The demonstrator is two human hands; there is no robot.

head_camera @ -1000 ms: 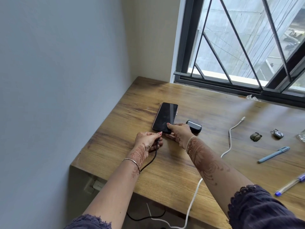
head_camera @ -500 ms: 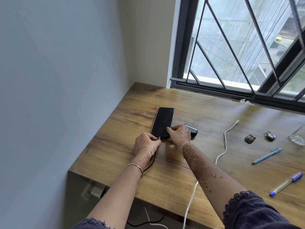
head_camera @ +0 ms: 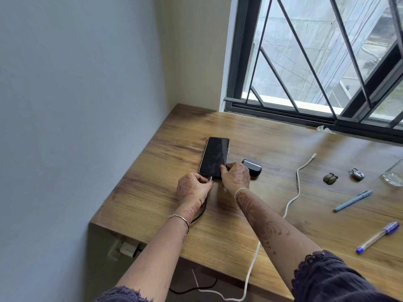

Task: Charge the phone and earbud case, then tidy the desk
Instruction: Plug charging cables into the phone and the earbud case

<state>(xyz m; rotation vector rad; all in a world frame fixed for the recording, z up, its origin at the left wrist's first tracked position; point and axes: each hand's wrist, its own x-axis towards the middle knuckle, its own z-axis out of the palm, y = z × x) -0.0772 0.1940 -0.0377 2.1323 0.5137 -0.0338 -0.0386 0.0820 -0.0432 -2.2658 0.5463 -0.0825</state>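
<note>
Phone (head_camera: pixel 214 157) and case (head_camera: pixel 253 167) side by side on a desk (head_camera: pixel 152 192) below the window (head_camera: pixel 305 62).
The phone lies near the desk's left edge, the case just to its right. The left hand (head_camera: pixel 192 188) pinches a cable (head_camera: pixel 201 211) at the phone's near end; the right hand (head_camera: pixel 236 176) holds the phone's near right corner, in front of the case. Farther right lie a second cable (head_camera: pixel 297 188), a padlock (head_camera: pixel 357 173), a glass (head_camera: pixel 393 177) and a pen (head_camera: pixel 353 200).
</note>
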